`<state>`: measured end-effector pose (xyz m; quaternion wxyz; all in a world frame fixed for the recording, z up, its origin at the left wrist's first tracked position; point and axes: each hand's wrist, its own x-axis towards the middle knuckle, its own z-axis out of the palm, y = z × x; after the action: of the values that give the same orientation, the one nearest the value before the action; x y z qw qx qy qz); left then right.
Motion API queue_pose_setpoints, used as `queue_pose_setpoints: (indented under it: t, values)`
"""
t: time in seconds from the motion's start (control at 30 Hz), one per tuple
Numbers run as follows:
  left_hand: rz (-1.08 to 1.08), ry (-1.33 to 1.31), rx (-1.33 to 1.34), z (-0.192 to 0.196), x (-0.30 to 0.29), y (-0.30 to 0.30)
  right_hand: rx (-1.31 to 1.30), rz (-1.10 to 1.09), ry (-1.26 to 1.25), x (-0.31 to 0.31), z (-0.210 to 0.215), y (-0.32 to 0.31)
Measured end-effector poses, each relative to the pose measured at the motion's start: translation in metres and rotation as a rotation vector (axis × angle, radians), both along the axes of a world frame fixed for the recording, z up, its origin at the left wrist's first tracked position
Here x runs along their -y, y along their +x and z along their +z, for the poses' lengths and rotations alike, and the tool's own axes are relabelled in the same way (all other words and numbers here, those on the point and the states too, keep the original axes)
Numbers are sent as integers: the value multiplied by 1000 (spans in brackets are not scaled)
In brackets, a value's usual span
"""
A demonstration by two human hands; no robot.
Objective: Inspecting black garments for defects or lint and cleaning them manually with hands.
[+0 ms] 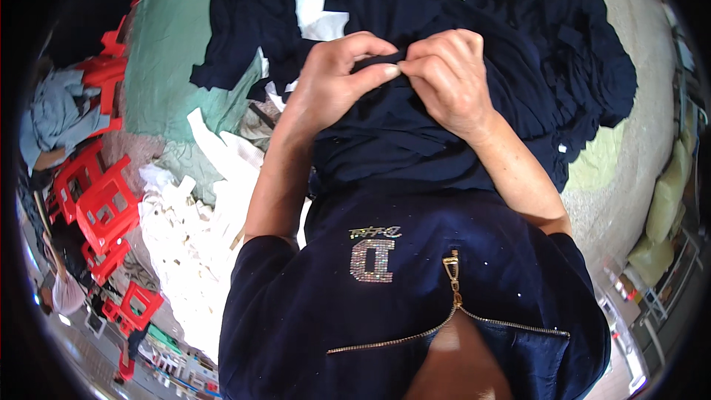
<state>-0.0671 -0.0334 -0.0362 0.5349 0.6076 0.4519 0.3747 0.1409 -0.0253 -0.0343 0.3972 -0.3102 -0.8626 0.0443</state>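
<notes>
Pinching a bit of dark navy cloth (526, 81), your left hand (329, 78) and right hand (450, 80) sit nearly fingertip to fingertip, both closed on it. It's bunched up right in front of you, a few white pieces (324, 24) showing against it, green fabric (167, 52) peeking out on its left, plus a messy white cloth pile (185, 244) and some red plastic stools (104, 233) further out that way

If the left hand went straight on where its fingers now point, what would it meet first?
The left hand would probably meet the right hand, close ahead over the dark cloth; depth is unclear.
</notes>
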Motion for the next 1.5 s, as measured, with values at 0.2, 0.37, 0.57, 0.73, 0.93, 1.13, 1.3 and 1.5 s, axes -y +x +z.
queue_pose_setpoints:
  t: [0.2, 0.37, 0.57, 0.73, 0.93, 1.13, 1.3, 1.5]
  values:
    - [6, 106, -24, 8, 3, 10, -223, 15, -383, 4, 9, -2]
    - [78, 284, -127, 8, 9, 13, -151, -34, -615, 4, 9, 0]
    - [93, 263, -253, 10, 12, 10, -191, 4, -641, 1, 3, 1]
    - [106, 456, -298, 3, 16, 17, -217, -15, -619, -1, -2, -1]
    - [211, 761, -382, -10, 17, 29, -299, -67, -645, 3, -4, -1]
    - [139, 439, -177, 8, 12, 22, -268, -47, -345, 7, -1, 2]
    - [33, 303, -66, 5, 12, 11, -275, -4, -348, 7, -2, 0]
    - [78, 310, -70, 1, 15, 14, -232, -2, -312, 7, -2, 0]
